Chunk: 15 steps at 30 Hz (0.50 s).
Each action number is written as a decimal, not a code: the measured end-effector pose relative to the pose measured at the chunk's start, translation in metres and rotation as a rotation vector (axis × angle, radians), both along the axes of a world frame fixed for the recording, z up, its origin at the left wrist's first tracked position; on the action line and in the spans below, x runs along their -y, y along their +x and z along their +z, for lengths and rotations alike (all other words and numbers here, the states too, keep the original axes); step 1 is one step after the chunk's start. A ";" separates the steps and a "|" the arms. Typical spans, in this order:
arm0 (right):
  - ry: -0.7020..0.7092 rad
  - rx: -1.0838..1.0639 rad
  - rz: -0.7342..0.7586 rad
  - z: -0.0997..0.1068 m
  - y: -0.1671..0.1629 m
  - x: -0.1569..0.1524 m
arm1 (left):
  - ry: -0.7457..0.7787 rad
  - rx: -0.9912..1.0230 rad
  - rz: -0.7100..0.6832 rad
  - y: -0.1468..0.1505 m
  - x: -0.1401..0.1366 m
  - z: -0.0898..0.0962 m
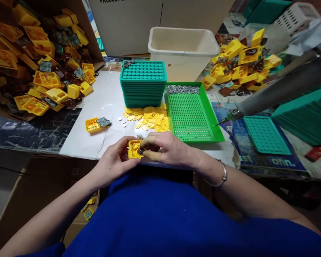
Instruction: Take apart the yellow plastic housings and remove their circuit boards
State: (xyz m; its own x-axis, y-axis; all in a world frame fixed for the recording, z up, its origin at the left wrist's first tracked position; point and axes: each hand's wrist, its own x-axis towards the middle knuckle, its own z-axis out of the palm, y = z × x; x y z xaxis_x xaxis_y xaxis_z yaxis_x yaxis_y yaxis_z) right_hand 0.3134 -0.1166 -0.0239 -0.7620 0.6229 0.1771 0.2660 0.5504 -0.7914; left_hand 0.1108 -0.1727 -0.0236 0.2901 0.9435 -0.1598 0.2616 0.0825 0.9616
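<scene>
Two hands (111, 166) (169, 150) at yellow casing (134, 151) | blue cardboard (262, 162): "onn." | carton (128, 28): "PRODUCT"

Your shirt (166, 214): solid royal blue. Casing you hold (133, 155): bright yellow. Small flat pieces before you (156, 119): paler yellow. Tray stack (143, 93): teal. Perforated tray (189, 112): vivid green, dotted grid; metal bits (183, 89) silver. Benchtop to your left (42, 132): black, pale marbled streaks. Tub (178, 66): cream.

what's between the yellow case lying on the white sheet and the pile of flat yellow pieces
In the head view, a grey board lies against the yellow case, then a few pale discs on the white sheet, before the pile.
</scene>
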 end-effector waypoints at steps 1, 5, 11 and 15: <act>0.083 0.073 0.048 0.005 0.001 -0.001 | -0.001 0.008 -0.011 0.001 0.000 0.000; 0.214 0.347 0.141 0.025 -0.003 -0.006 | -0.109 0.153 -0.014 0.003 0.000 0.000; 0.379 0.411 0.089 0.033 -0.006 -0.004 | -0.261 0.373 0.056 0.009 -0.005 0.003; 0.447 0.243 0.062 0.023 0.000 0.000 | -0.304 0.505 0.163 0.014 -0.009 0.002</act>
State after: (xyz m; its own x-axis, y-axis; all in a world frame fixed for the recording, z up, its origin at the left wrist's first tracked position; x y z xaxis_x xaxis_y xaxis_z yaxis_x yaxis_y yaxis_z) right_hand 0.3131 -0.1163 -0.0014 -0.8475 0.4789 0.2290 0.3691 0.8416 -0.3942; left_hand 0.1249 -0.1632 -0.0221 0.2562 0.9159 -0.3089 -0.2594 0.3730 0.8908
